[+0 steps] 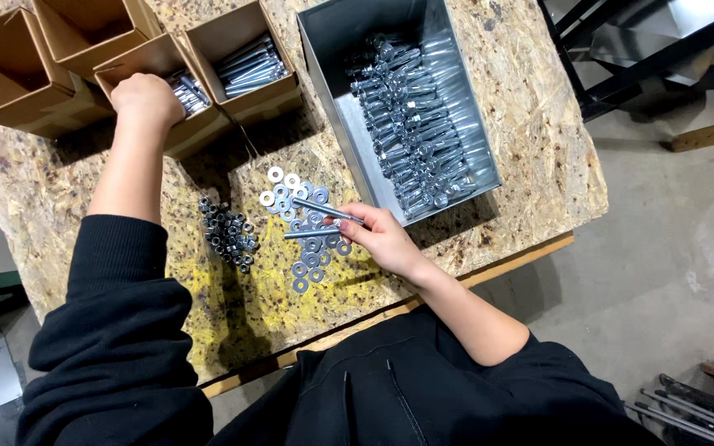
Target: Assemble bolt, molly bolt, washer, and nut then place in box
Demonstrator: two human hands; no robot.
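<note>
hands sorting bolts on a chipboard table (530, 107)

right hand (382, 238) pinches two long bolts (324, 221) over the washers (303, 227), just below the metal bin (324, 49). left hand (146, 99) reaches into a cardboard box (200, 124) left of the bin, fingers hidden, grip cannot be told; nuts (229, 233) lie beside the washers.

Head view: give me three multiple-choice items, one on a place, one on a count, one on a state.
1. Where is the left hand?
A. at a cardboard box
B. in the metal bin
C. on the nuts

2. How many cardboard boxes show?
A. two
B. four
C. six

3. What does the right hand hold?
A. nothing
B. a washer only
C. two bolts

Key: 1 A, the hand rests in the box with bolts. 2 B, four open boxes stand in a row. 3 C, the fingers pinch two bolts above the washers.
</note>
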